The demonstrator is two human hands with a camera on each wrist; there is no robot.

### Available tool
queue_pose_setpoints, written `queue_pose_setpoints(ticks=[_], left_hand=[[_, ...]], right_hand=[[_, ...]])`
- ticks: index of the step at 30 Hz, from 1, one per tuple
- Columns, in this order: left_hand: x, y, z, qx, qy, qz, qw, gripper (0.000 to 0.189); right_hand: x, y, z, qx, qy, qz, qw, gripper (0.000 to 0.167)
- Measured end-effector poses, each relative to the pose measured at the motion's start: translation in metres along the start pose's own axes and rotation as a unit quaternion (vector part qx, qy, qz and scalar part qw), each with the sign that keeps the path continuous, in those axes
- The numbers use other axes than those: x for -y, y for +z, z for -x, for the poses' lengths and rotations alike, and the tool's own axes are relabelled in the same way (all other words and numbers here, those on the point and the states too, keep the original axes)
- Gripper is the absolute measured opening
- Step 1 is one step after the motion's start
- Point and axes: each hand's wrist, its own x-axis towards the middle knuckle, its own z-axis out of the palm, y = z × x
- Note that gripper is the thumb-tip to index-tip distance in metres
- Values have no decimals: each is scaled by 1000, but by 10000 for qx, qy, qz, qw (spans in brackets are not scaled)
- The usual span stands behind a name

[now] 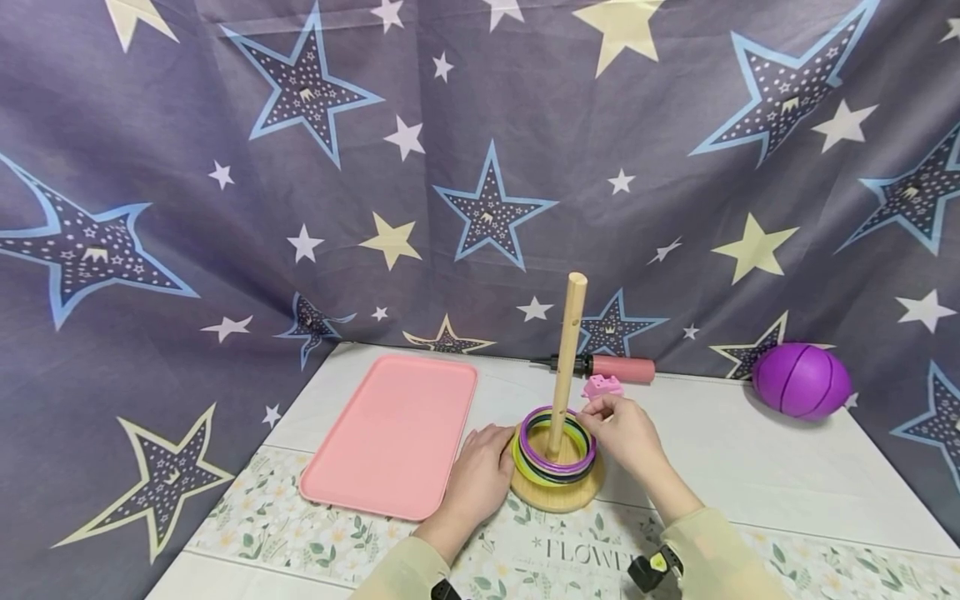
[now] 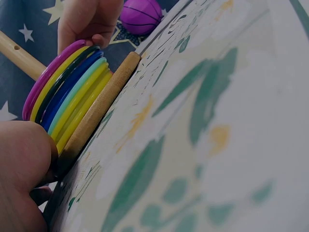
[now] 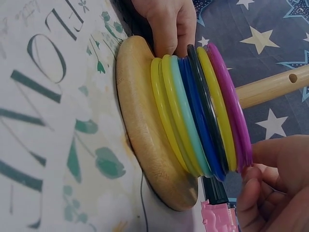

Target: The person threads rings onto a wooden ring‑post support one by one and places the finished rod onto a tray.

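Note:
A wooden peg [image 1: 567,350] rises from a round wooden base [image 1: 555,498]. Stacked around its lower part are several thin rings: yellow, turquoise, blue and black ones, with a purple ring [image 3: 231,101] on top. My right hand [image 1: 622,429] pinches the purple ring at its right side between thumb and fingertips. On the other side, my left hand [image 1: 480,467] holds the left edge of the base, its fingers close against the lower rings. In the left wrist view the yellow ring [image 2: 79,113] lies low, just above the base.
A pink tray [image 1: 390,433] lies to the left. Behind the peg are a pink and black hand pump [image 1: 618,368] and a small pink toy [image 1: 602,387]. At the back right sits a purple ball [image 1: 801,381]. A starred curtain [image 1: 487,108] hangs behind the table.

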Motion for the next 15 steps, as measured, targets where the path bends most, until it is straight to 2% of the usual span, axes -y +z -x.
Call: queue_pose_setpoints(ticks=[15], left_hand=[[2,-3,-2,54,-31,23,10000,38]], right_hand=[[2,-7,4,-157,-132,194,9996,14]])
